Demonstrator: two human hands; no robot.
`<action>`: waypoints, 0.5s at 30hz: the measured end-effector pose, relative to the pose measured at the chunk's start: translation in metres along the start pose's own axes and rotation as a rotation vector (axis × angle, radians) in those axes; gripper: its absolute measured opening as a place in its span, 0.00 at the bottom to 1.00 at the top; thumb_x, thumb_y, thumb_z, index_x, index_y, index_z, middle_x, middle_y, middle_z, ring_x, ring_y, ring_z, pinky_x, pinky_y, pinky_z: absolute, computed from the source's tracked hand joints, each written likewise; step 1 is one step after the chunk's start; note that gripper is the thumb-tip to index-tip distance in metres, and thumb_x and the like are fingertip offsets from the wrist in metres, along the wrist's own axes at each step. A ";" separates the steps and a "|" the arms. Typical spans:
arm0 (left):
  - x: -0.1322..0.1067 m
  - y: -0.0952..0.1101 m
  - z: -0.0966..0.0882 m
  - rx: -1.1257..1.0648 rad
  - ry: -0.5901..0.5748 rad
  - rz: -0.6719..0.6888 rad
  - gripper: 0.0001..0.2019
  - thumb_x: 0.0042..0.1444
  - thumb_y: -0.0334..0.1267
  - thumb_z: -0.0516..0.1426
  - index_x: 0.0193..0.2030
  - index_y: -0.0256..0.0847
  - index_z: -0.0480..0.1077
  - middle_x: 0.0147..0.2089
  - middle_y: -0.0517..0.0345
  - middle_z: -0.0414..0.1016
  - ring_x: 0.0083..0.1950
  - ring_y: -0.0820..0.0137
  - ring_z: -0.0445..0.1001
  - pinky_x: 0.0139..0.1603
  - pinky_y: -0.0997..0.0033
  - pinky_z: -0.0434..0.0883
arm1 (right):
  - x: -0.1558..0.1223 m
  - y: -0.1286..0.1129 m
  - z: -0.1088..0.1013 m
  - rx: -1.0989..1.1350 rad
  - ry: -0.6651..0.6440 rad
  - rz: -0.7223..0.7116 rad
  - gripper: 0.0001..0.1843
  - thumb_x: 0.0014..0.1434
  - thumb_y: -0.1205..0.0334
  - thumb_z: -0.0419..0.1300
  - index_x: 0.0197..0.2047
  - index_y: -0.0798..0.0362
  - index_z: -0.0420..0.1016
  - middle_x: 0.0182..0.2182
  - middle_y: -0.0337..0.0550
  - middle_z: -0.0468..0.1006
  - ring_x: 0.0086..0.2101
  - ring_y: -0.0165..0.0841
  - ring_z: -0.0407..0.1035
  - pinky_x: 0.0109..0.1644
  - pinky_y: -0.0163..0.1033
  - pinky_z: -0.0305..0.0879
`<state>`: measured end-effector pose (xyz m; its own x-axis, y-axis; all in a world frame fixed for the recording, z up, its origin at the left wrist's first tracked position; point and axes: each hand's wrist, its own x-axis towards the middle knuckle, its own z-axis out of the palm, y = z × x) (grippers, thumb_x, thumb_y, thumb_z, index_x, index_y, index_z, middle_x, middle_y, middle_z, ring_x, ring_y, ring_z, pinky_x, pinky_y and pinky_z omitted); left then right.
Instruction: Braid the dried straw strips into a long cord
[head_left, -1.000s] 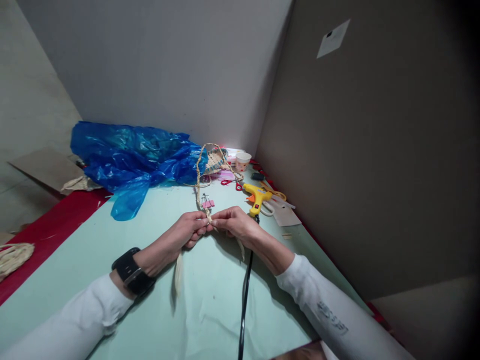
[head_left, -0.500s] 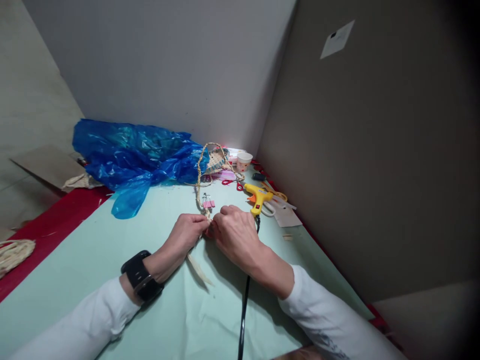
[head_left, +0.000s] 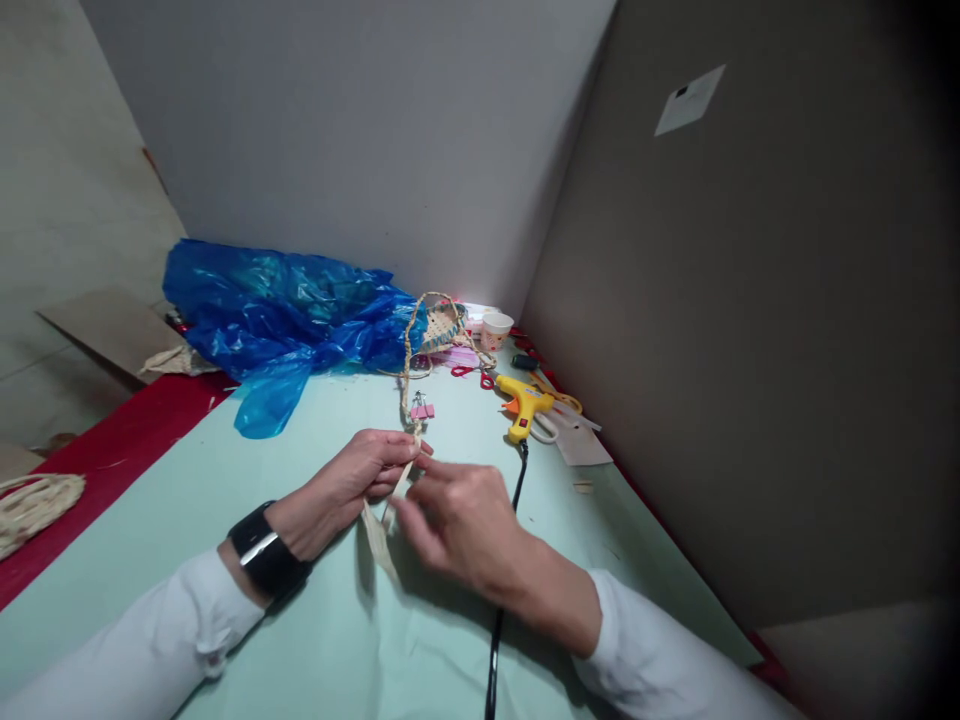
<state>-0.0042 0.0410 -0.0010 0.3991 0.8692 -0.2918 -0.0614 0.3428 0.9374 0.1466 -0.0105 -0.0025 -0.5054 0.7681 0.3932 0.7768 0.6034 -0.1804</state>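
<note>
A braided straw cord (head_left: 407, 360) runs toward me from the far end of the table, with a pink binder clip (head_left: 422, 411) on it. My left hand (head_left: 367, 465) pinches the near end of this braid between thumb and fingers. Pale flat straw strands (head_left: 379, 545) hang loose below it. Just right of the braid, my right hand (head_left: 465, 515) is curled, slightly blurred, with thumb and fingers at a straw strand. Its index finger reaches close to my left fingertips. The fingers partly hide the braid's end.
A yellow glue gun (head_left: 525, 405) with a black cable lies to the right, by red-handled scissors (head_left: 486, 381). Behind are a paper cup (head_left: 496, 330), a woven straw piece (head_left: 444, 328) and a blue plastic bag (head_left: 292, 305). Coiled straw (head_left: 41, 505) rests at left. Walls close the back and right.
My right hand has moved down and away from the braid's end, its fingers spreading somewhat. My left hand keeps its pinch, and the loose strands have shifted left. The view has tilted slightly.
</note>
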 end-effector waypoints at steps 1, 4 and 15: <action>0.001 0.000 -0.001 -0.005 -0.009 -0.007 0.09 0.43 0.36 0.63 0.29 0.33 0.69 0.21 0.69 0.55 0.19 0.84 0.42 0.19 0.77 0.38 | 0.002 0.005 -0.005 0.050 0.046 0.115 0.16 0.64 0.57 0.52 0.34 0.54 0.77 0.31 0.44 0.77 0.31 0.32 0.70 0.34 0.36 0.60; 0.004 0.000 -0.004 -0.001 -0.036 -0.025 0.09 0.44 0.36 0.63 0.28 0.34 0.68 0.19 0.72 0.51 0.19 0.84 0.40 0.19 0.77 0.37 | 0.012 0.021 -0.014 0.181 0.076 0.349 0.17 0.63 0.53 0.55 0.48 0.54 0.75 0.39 0.46 0.79 0.37 0.34 0.71 0.38 0.36 0.59; 0.004 -0.012 0.007 0.166 0.082 0.027 0.04 0.45 0.35 0.55 0.26 0.37 0.64 0.20 0.64 0.63 0.16 0.82 0.46 0.19 0.76 0.39 | 0.022 0.042 0.009 0.698 -0.243 0.455 0.12 0.61 0.60 0.56 0.36 0.57 0.77 0.21 0.38 0.74 0.22 0.26 0.62 0.28 0.31 0.53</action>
<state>0.0042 0.0381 -0.0117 0.3234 0.9057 -0.2742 0.0832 0.2615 0.9616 0.1650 0.0340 -0.0101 -0.3292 0.9434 -0.0406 0.5550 0.1585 -0.8166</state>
